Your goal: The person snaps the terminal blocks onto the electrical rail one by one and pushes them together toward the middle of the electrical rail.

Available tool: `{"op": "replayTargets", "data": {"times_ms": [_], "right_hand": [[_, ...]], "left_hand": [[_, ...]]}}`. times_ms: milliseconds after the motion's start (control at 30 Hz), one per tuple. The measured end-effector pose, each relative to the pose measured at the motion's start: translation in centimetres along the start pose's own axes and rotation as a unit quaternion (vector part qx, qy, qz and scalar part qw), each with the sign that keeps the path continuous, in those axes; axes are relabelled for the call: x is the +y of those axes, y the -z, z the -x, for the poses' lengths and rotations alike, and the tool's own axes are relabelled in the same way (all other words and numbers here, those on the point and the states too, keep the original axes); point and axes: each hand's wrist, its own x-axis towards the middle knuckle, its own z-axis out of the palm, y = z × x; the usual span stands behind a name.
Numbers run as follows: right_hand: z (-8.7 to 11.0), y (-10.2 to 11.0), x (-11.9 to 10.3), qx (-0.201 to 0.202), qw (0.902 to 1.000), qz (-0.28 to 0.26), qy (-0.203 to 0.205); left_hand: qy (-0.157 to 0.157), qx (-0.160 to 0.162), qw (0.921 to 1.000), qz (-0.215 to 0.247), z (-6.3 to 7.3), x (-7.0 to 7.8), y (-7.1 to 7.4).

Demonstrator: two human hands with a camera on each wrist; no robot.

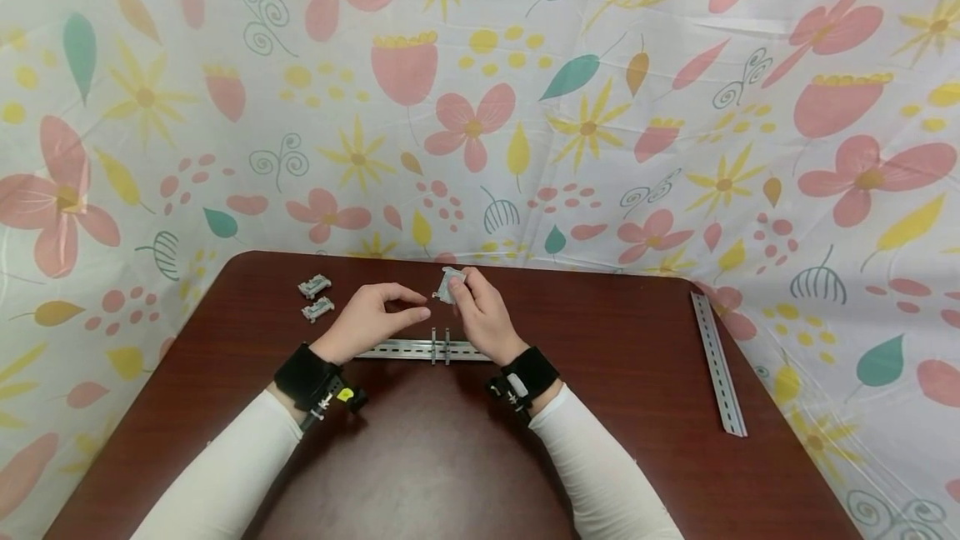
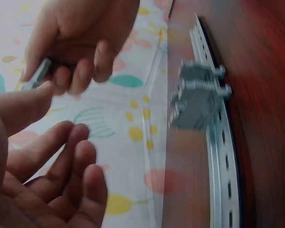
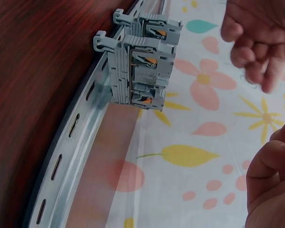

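My right hand (image 1: 483,315) pinches a grey DIN-rail terminal block (image 1: 448,283) between thumb and fingers, raised above the table. Just to its left, my left hand (image 1: 378,317) is relaxed, fingers loosely bent and holding nothing, with a small gap to the block. Below both hands a slotted metal DIN rail (image 1: 397,348) lies crosswise. Two grey terminal blocks (image 3: 142,66) stand upright on it, a narrow gap apart. In the left wrist view only an edge of the held block (image 2: 38,76) shows; in the right wrist view it is out of sight.
Two more grey terminal blocks, a far one (image 1: 314,286) and a nearer one (image 1: 318,309), lie at the table's back left. Another slotted rail (image 1: 718,365) lies lengthwise near the right edge. A flower-patterned cloth (image 1: 480,107) hangs behind the brown table (image 1: 615,357).
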Motion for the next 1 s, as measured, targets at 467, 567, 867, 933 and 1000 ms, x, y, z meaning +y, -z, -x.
{"op": "replayTargets", "data": {"times_ms": [467,567,867,933,1000], "right_hand": [[-0.1,0.3,0.1,0.007,0.9999,0.009,0.000],[-0.1,0.4,0.3,0.008,0.9999,0.010,0.001],[0.0,0.8,1.1,0.006,0.9980,0.034,-0.053],[0.1,0.9,1.4,-0.001,0.9964,0.049,-0.069],[0.2,1.1,1.7,-0.009,0.9942,0.065,-0.084]], "left_hand": [[-0.010,-0.112,0.9685,-0.222,0.0,-2.2,-0.8],[-0.018,-0.122,0.9623,-0.243,0.1,-2.5,-1.1],[-0.022,-0.128,0.9515,-0.279,0.3,-2.9,-1.5],[-0.022,-0.128,0.9507,-0.282,0.3,-3.0,-1.6],[-0.024,-0.128,0.9504,-0.282,0.3,-3.0,-1.7]]}}
